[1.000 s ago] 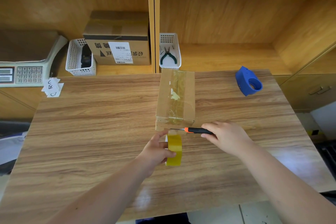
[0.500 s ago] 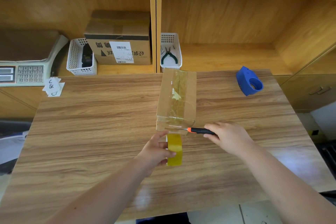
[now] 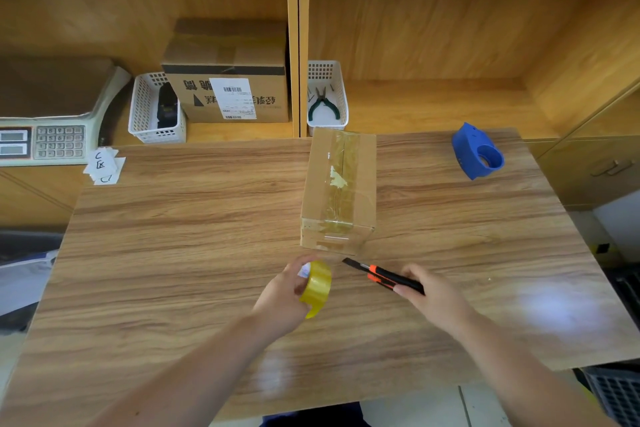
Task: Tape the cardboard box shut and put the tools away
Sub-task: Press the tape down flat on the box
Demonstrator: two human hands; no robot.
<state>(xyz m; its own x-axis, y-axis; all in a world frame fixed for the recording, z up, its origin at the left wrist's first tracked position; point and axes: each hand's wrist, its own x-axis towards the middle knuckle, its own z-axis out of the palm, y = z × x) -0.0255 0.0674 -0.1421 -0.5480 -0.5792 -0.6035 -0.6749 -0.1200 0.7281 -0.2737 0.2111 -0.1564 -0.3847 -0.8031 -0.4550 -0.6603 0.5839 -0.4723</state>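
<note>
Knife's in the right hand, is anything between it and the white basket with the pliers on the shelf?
Yes. The cardboard box stands on the table directly between the utility knife in the right hand and the white basket. The box's far end sits right before the basket.

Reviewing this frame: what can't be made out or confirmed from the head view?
- Dark item in the left basket: hidden by the mesh wall, too dim to identify.
- Tape roll: the left hand covers its far side.
- Knife: handle end hidden in the right hand.
- Shipping label: print too small.
</note>
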